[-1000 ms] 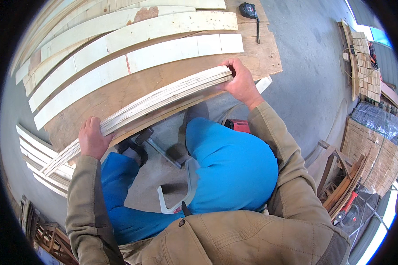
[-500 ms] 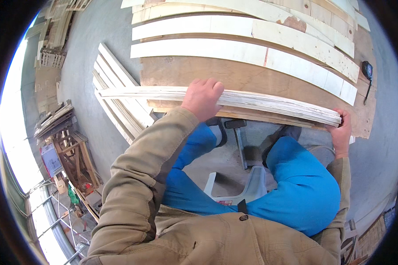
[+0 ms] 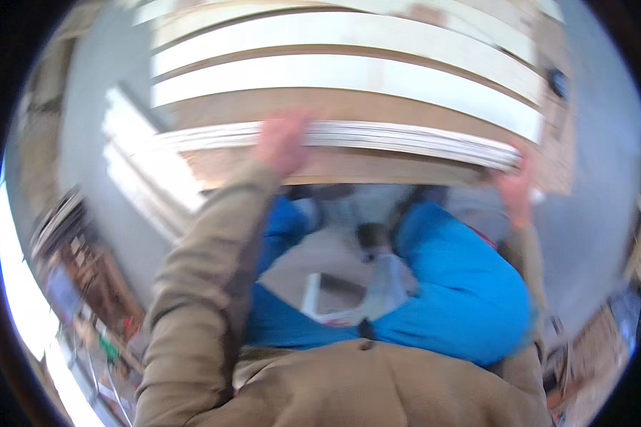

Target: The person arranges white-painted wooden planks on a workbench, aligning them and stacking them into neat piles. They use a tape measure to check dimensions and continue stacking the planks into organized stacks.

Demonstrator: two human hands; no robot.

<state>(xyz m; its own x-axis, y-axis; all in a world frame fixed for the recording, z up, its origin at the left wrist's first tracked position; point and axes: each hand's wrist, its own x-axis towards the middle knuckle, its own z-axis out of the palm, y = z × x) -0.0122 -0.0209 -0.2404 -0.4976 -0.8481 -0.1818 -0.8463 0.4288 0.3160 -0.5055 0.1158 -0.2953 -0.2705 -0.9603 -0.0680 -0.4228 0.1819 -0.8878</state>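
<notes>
My left hand (image 3: 285,142) is closed over the middle of a stack of thin, pale wooden strips (image 3: 399,135), its fingers wrapped across the top. At the stack's right end, my right hand (image 3: 515,186) grips the strip ends. The strips lie lengthwise along the near side of a brown plywood board (image 3: 228,107), their edges lined up. Beyond them, a broad pale plank (image 3: 320,72) and several others are laid out in rows. The left end of the stack reaches over loose pale boards (image 3: 146,167). Motion blurs both hands.
Between my blue-clad legs (image 3: 463,277) stands a pale plastic stool (image 3: 311,293). A dark tape measure (image 3: 557,83), smeared by motion, lies on the board's right side. Wood scraps and a brown wooden frame (image 3: 96,267) sit at the lower left.
The whole view has shifted and blurred, with the board now further left and up. More plywood shows on the near side of the strip stack. Both hands keep their hold.
</notes>
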